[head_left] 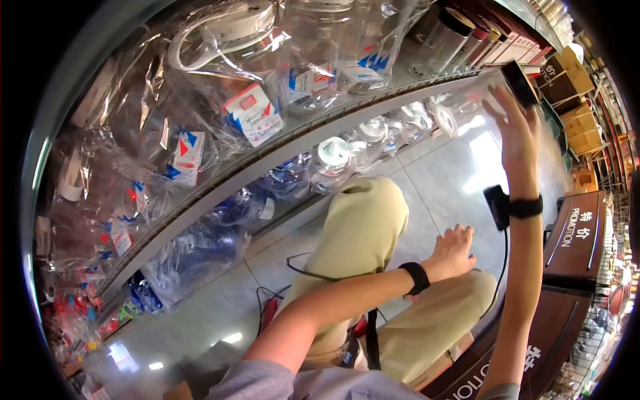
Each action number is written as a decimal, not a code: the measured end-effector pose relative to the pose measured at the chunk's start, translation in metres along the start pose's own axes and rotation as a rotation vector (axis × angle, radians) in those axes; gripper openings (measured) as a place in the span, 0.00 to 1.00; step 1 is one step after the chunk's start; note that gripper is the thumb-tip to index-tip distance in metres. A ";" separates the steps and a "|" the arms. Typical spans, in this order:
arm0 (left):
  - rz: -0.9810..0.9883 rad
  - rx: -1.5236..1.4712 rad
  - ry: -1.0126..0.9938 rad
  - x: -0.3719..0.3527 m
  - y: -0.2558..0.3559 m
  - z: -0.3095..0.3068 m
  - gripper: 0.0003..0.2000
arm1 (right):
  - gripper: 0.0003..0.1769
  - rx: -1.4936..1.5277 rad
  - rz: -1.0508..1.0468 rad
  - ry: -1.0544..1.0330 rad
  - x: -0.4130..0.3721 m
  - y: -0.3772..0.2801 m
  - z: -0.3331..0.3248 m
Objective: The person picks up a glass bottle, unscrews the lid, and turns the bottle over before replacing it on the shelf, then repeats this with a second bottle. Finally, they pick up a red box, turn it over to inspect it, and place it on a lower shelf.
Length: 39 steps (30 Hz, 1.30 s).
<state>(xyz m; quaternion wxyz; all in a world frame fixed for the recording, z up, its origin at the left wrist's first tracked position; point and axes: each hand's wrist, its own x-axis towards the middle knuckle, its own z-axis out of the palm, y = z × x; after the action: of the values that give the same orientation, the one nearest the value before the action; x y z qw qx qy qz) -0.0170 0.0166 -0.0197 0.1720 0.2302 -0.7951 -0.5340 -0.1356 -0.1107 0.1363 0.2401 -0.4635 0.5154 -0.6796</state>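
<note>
My right hand (517,130) is raised at the upper right, its fingers smeared by motion. The fingers curl round a clear jar with a black lid (519,84); the lid sticks out past the fingertips and the see-through body is hard to make out. Bent low over my knee, my left hand (451,255) holds nothing, its fingers loosely stretched and slightly apart. Close to the raised hand, a clear jar with a dark lid (442,43) stands on the upper shelf (293,120) among similar jars.
Large clear plastic jugs with labels (253,115) fill the upper shelf at the left. Below are bottles with white lids (335,153) and blue plastic-wrapped goods (200,250). Brown promotion bins (579,230) stand at the right. A black cable hangs from the right wrist's device (497,208).
</note>
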 end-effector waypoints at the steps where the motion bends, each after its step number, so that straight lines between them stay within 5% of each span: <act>1: -0.031 -0.039 -0.018 0.000 0.001 -0.002 0.21 | 0.20 -0.016 -0.018 -0.016 0.012 0.000 0.012; 8: -0.066 -0.040 -0.018 -0.001 0.006 -0.007 0.15 | 0.16 -0.115 -0.106 0.083 0.055 0.023 0.070; 22: -0.022 -0.062 -0.054 0.000 0.006 -0.007 0.11 | 0.26 -0.252 -0.287 0.147 0.086 0.057 0.098; 39: 0.024 -0.063 -0.078 -0.001 0.005 0.004 0.08 | 0.31 -0.473 -0.195 0.228 0.088 0.082 0.107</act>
<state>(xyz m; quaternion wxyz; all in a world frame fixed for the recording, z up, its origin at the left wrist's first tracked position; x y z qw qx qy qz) -0.0191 0.0216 -0.0161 0.1542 0.1942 -0.7868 -0.5652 -0.0946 -0.2618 0.0986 -0.0006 -0.4748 0.6363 -0.6080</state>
